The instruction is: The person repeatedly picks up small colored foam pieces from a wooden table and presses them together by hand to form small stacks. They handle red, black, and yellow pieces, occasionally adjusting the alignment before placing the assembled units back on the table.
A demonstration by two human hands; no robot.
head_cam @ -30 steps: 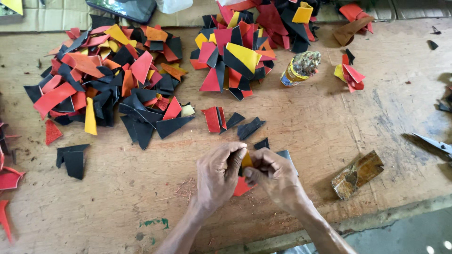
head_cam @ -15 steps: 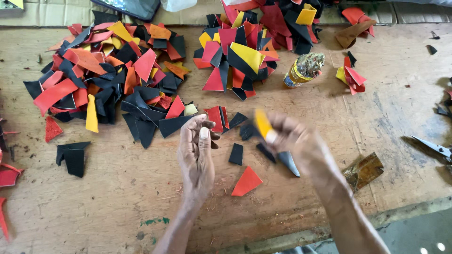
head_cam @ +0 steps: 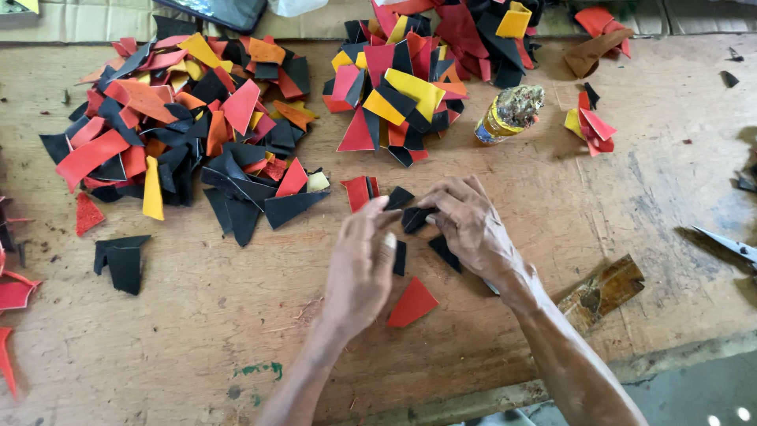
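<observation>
Right hand (head_cam: 471, 229) pinching a small black scrap (head_cam: 413, 218) mid-table, left hand (head_cam: 361, 267) fingers loose, touching its near-left edge. Light pinch — could slip onto red triangle (head_cam: 412, 303) below.

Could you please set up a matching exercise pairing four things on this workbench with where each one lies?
Things:
1. red triangular piece
2. small can
3. scissors
4. small black piece

Places:
A. at the right edge of the bench
B. between the left hand and right hand
C. just right of the middle heap
D. below the hands, towards the near edge

Pairs: 1-D, 2-C, 3-A, 4-B
</observation>
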